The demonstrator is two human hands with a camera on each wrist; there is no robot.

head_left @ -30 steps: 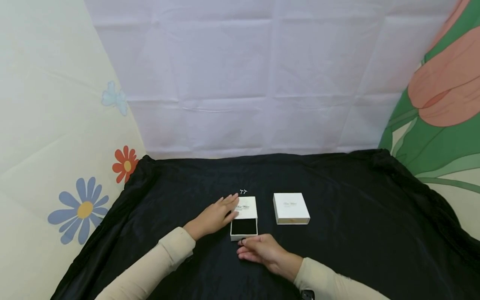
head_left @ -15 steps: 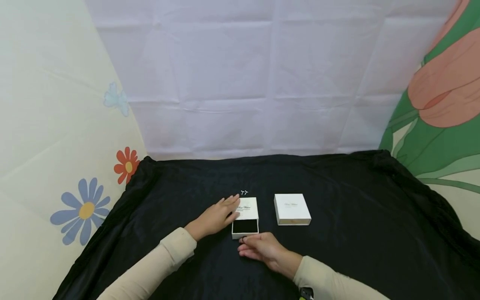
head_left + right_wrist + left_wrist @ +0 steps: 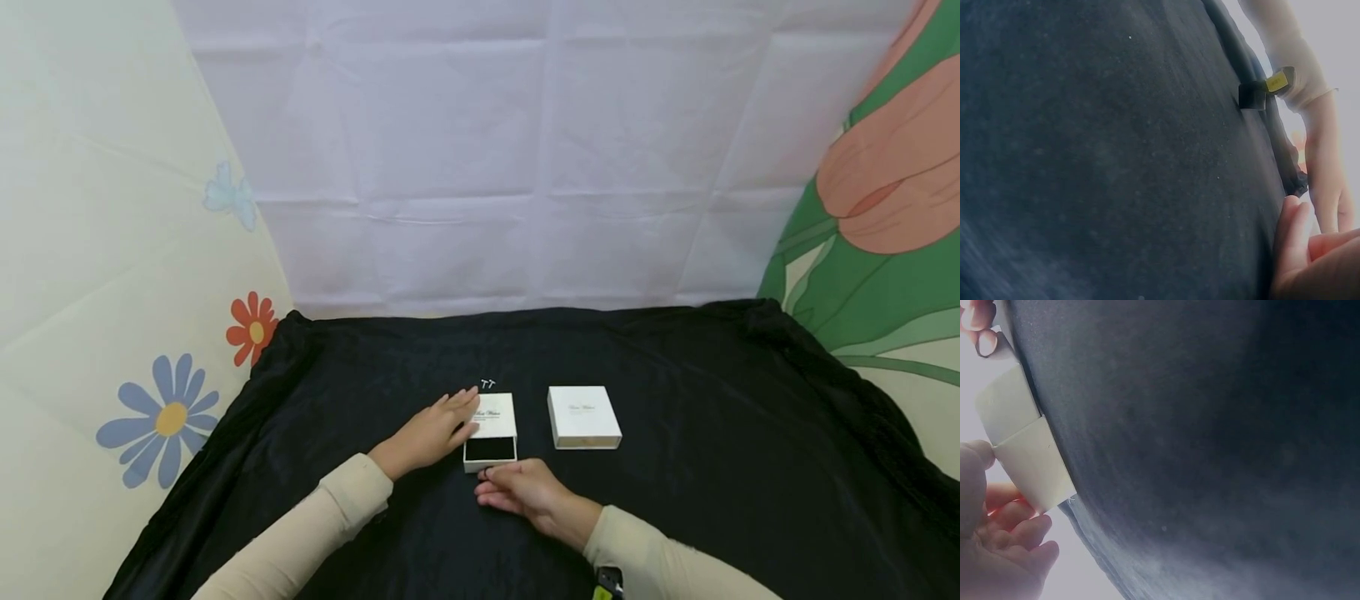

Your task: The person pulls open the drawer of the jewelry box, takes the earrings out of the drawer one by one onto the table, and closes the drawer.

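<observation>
Sliding inward, the drawer (image 3: 491, 450) now stands out of its white outer case (image 3: 496, 415) less than it did a second ago, and the right hand (image 3: 535, 497) has advanced with it. The outer case lies in about the same place. On that evidence, closure is judged to be under way but partial; the dark interior remains exposed.

Grip, left hand (image 3: 431, 429): grasping the outer case, thumb near its front edge, fingers over the far left corner. Grip, right hand: fingertips at the drawer's front wall, beside what appears to be a dark loop (image 3: 483, 473); whether they pinch it or merely push cannot be determined.

Two small pale T-shaped pieces (image 3: 487, 384) lie just beyond the outer case, not touching it. A second white box (image 3: 584, 416) sits apart to the right.

Surface: black cloth (image 3: 712, 467), creased and gathered along its side edges. Room: white fabric (image 3: 435, 150) with fold lines hangs behind. The pale left wall carries a blue flower (image 3: 171, 419), a red flower (image 3: 256, 332) and a light-blue butterfly (image 3: 230, 197); the right side shows a large pink tulip (image 3: 892, 175) with green leaves.
</observation>
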